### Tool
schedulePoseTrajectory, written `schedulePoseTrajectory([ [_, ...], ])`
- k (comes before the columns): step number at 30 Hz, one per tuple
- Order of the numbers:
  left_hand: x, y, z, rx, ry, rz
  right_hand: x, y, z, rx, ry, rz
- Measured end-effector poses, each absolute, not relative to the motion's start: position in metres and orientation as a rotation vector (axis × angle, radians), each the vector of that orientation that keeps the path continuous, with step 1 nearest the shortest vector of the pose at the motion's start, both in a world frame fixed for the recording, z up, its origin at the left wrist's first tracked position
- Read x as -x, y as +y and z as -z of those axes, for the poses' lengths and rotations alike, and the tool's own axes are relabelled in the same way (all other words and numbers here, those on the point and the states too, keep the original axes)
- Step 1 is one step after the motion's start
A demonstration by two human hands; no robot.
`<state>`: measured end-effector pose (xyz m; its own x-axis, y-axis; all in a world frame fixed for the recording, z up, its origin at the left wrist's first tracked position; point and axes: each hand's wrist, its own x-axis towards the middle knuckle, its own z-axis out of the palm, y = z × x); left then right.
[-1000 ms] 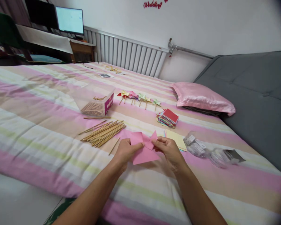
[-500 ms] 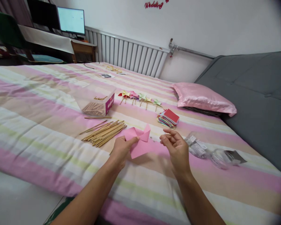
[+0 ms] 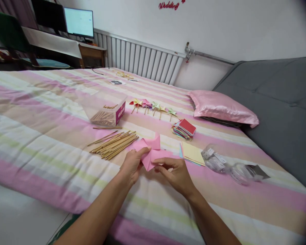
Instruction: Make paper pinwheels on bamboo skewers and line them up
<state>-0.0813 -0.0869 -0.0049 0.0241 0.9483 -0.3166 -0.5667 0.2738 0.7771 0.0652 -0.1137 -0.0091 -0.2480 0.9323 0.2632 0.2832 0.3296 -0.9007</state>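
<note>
A partly folded pink paper pinwheel [image 3: 151, 150] sits just above the striped bedspread [image 3: 53, 112]. My left hand [image 3: 133, 163] pinches its left side, thumb on top. My right hand [image 3: 173, 172] grips its lower right corner with the fingertips. A pile of wooden sticks [image 3: 114, 143] lies just left of my left hand. One loose stick lies partly under that hand.
A row of finished paper pinwheels [image 3: 153, 107] lies further back. A clear box of sticks [image 3: 105, 109], a stack of coloured paper squares [image 3: 183, 129], loose yellow sheets [image 3: 192, 153] and clear plastic bags [image 3: 226, 165] lie around. A pink pillow [image 3: 223, 108] and grey sofa [image 3: 283, 102] are at right.
My right hand had let go of the pink paper and hovered open to the right; now it has come back left and taken hold of the paper's lower corner.
</note>
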Motion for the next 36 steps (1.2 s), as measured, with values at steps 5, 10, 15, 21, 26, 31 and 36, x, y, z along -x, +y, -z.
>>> schedulePoseTrajectory([
  [5,0.080,-0.089,0.003,-0.541,0.956,-1.243,-0.063,-0.113,0.010,1.097,-1.605,-0.979],
  [10,0.079,-0.093,0.001,-0.612,0.980,-1.247,-0.061,-0.111,0.011,1.118,-1.489,-1.011],
  [15,0.075,-0.094,0.002,-0.653,1.002,-1.305,-0.059,-0.111,0.013,1.174,-1.386,-0.977],
  [21,0.069,-0.095,0.006,-0.725,1.033,-1.332,-0.056,-0.113,0.013,1.206,-1.281,-0.903],
  [26,0.067,-0.095,0.008,-0.801,1.085,-1.358,-0.056,-0.112,0.015,1.233,-1.274,-0.799],
  [31,0.067,-0.095,0.008,-0.884,1.121,-1.370,-0.057,-0.111,0.016,1.254,-1.308,-0.728],
  [36,0.066,-0.097,0.006,-0.957,1.201,-1.369,-0.058,-0.110,0.015,1.277,-1.297,-0.693],
])
